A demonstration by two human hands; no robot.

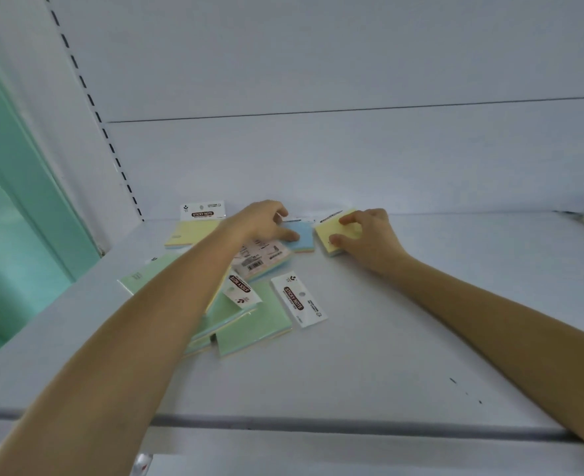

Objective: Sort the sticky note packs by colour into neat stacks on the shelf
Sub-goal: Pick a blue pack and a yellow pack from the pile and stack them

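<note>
Pinching blue pack, left hand lies over shelf; right hand grips yellow pack just beside; green packs nearer front edge.

Left hand on blue pack

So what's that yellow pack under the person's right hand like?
The yellow sticky note pack is a square paper pad, pale yellow on top, with a thin bluish layer at its near edge and a white header card at its far end. It lies askew near the back of the white shelf, just right of a blue sticky note pack. The right hand pinches it, fingertip on top, thumb at the near side.
</note>
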